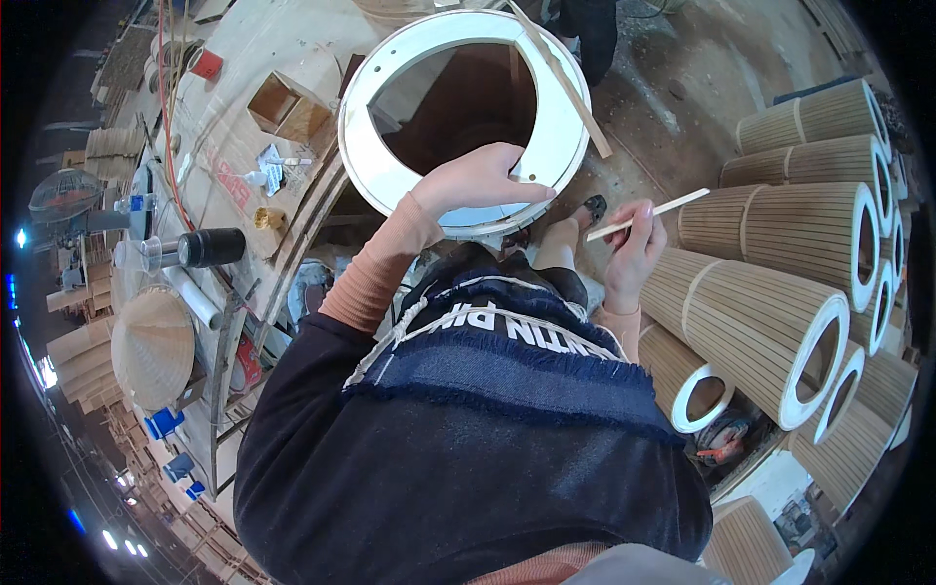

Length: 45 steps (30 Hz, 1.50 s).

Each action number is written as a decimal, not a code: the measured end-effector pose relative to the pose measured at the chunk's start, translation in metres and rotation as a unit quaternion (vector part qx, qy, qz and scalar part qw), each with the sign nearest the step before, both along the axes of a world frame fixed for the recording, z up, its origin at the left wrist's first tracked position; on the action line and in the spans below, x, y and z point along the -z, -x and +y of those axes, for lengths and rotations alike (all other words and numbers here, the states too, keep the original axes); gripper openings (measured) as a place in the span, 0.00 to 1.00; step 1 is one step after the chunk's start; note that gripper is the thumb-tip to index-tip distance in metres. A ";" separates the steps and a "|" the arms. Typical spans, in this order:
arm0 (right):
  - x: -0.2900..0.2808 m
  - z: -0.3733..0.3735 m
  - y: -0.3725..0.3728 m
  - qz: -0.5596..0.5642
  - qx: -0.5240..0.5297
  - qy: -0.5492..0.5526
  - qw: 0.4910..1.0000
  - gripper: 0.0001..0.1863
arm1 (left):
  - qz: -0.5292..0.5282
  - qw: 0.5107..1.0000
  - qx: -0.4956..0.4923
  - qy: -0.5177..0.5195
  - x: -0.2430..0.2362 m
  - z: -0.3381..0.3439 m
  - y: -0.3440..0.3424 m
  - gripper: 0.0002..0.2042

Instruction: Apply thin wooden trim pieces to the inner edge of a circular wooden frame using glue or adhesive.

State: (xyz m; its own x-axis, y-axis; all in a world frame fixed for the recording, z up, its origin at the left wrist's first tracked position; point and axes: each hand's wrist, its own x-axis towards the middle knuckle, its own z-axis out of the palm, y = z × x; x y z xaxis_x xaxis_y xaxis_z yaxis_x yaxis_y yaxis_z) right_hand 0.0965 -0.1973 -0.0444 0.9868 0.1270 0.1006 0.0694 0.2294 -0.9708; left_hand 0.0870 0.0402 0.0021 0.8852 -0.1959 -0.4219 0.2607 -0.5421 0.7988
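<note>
A pale strip [677,203] lies pinched between the right fingers [641,222].

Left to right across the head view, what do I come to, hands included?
Fan, conical hat, open wooden box, left hand at the white ring, right hand holding a wooden strip, uppermost slatted drum.

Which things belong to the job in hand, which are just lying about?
Apparently in the job: left hand on the white-ringed drum; right hand holding a short wood strip; longer strip across the ring.

Apparently lying about: red cup; wooden box; conical hat.
</note>
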 end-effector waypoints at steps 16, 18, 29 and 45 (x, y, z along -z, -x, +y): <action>-0.001 -0.009 -0.003 -0.031 -0.017 0.038 0.999 0.15 | 0.003 0.999 0.007 0.031 0.002 0.000 0.004 0.30; -0.006 -0.003 -0.005 -0.029 -0.074 0.015 0.997 0.10 | -0.002 0.999 0.000 0.047 0.012 0.003 0.004 0.29; -0.016 0.015 -0.009 -0.095 -0.143 0.125 0.977 0.08 | 0.026 0.999 -0.005 0.038 0.012 0.006 -0.001 0.27; -0.074 0.038 -0.037 -0.190 -0.211 0.426 0.859 0.13 | 0.016 0.997 -0.023 0.071 0.002 0.001 0.007 0.26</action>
State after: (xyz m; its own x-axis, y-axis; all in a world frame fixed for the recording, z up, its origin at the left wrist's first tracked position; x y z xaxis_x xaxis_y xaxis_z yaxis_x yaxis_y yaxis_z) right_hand 0.1332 -0.1594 0.0300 0.7514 0.6523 0.0995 0.5039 -0.4698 -0.7248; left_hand 0.0797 0.0410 0.0005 0.8810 -0.2145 -0.4217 0.3102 -0.4112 0.8571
